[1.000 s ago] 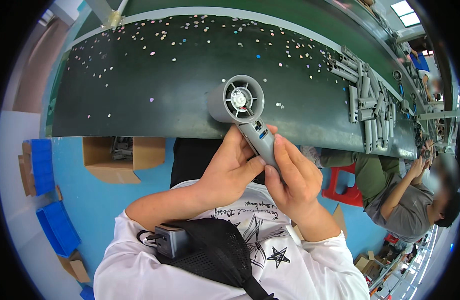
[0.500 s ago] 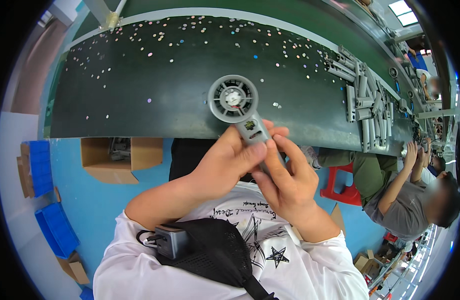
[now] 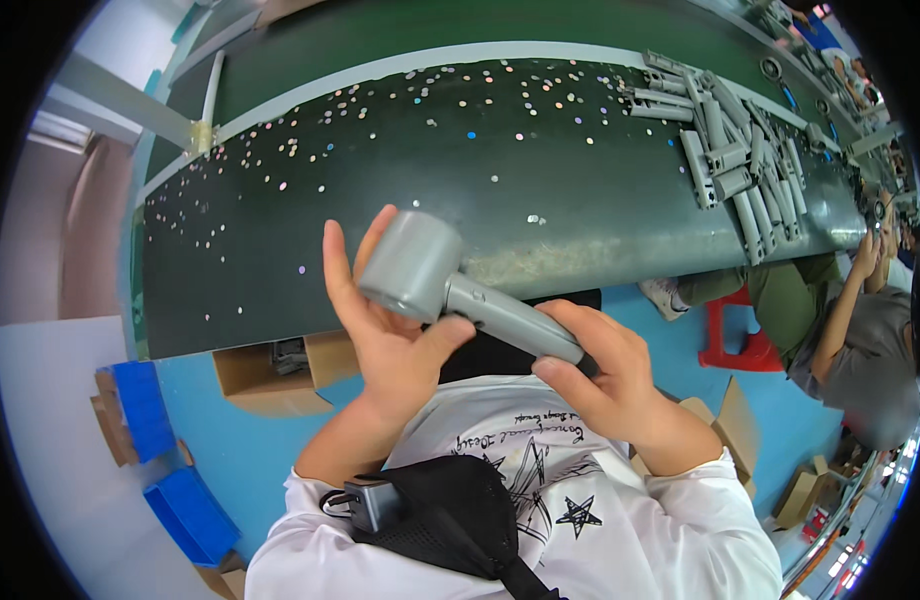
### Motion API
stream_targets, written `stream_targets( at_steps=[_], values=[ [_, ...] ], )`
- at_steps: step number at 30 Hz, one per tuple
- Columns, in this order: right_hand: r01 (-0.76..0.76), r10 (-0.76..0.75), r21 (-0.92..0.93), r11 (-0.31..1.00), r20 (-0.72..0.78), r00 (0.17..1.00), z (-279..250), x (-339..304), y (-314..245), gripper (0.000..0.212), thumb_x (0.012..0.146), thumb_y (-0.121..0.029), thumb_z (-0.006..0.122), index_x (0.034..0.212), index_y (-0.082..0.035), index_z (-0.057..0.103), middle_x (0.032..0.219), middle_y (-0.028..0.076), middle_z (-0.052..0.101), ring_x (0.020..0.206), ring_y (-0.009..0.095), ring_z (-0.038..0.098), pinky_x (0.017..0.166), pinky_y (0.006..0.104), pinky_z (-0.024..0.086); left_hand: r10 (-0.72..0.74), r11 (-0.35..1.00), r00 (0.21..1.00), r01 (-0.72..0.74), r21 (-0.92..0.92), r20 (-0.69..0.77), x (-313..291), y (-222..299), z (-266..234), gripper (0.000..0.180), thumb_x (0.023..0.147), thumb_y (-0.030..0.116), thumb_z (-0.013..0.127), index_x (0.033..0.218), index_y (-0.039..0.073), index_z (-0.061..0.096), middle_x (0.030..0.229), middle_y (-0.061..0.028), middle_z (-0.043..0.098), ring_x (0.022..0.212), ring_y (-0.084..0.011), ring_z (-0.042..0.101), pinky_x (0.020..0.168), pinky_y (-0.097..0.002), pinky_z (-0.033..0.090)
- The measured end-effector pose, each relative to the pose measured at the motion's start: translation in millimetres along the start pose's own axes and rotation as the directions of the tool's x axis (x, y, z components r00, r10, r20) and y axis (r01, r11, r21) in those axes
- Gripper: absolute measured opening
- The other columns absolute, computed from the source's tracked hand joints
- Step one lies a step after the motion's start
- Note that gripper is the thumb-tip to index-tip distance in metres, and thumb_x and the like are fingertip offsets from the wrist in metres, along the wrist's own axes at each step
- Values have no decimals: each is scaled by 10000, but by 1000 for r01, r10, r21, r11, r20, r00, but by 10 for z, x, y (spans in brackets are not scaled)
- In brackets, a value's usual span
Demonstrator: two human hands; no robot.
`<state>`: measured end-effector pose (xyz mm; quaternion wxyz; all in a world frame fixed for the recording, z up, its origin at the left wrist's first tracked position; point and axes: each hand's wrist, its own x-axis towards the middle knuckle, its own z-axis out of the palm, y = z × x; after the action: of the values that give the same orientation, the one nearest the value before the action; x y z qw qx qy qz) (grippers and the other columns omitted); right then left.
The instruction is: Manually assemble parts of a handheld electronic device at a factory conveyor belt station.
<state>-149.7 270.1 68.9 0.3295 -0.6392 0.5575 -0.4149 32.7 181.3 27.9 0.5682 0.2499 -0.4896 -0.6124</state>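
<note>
1 gray, drum-headed fan (image 3: pixel 412 265) sits cradled in a splayed left hand (image 3: pixel 392 355), handle (image 3: pixel 510 322) gripped by the right hand (image 3: pixel 620 378); dots (image 3: pixel 471 135) speckle the dark table (image 3: pixel 590 205) above blue floor (image 3: pixel 242 445).

Fan (image 3: pixel 418 262) in both hands (image 3: pixel 392 352), casings (image 3: pixel 727 158) at right on workbench (image 3: pixel 400 170), carton (image 3: pixel 248 372) below at left

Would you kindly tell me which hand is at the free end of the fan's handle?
The right hand: it grips the end of the handle, whereas the left hand is by the round head.
</note>
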Motion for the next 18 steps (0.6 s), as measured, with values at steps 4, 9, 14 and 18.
stream_targets(
  at_steps=[4, 9, 14, 18],
  values=[
    [284, -309, -189, 940, -120, 944, -35, -31, 56, 422, 745, -84, 762, 1094, 82, 594, 955, 200, 654, 738, 306, 651, 618, 346, 528, 142, 958, 970, -185, 220, 200, 22, 25, -96, 1097, 651, 144, 894, 1443, 131, 136, 1433, -238, 311, 1202, -286, 503, 945, -406, 511],
    [267, -295, -202, 942, -126, 947, -16, -111, 22, 387, 738, -89, 766, 1042, 84, 600, 807, 166, 631, 601, 254, 605, 510, 319, 474, 150, 955, 960, -203, 216, 236, -20, -44, -105, 1024, 681, 167, 878, 1417, 136, 167, 1432, -257, 281, 1112, -302, 546, 875, -412, 546],
    [295, -324, -181, 938, -158, 933, 40, -151, 93, 366, 739, -76, 760, 1021, 88, 593, 707, 127, 585, 503, 206, 535, 430, 293, 399, 204, 937, 955, -254, 240, 214, -122, -103, -54, 993, 712, 184, 860, 1417, 144, 161, 1421, -270, 273, 997, -305, 593, 819, -406, 556],
    [175, -186, -75, 982, -178, 966, 81, -123, 83, 352, 753, -68, 747, 1031, 76, 586, 749, 133, 589, 566, 233, 552, 483, 312, 428, 186, 949, 965, -225, 221, 185, -65, -144, -32, 1001, 712, 183, 860, 1423, 143, 155, 1421, -291, 271, 993, -302, 595, 813, -397, 554]
  ],
)
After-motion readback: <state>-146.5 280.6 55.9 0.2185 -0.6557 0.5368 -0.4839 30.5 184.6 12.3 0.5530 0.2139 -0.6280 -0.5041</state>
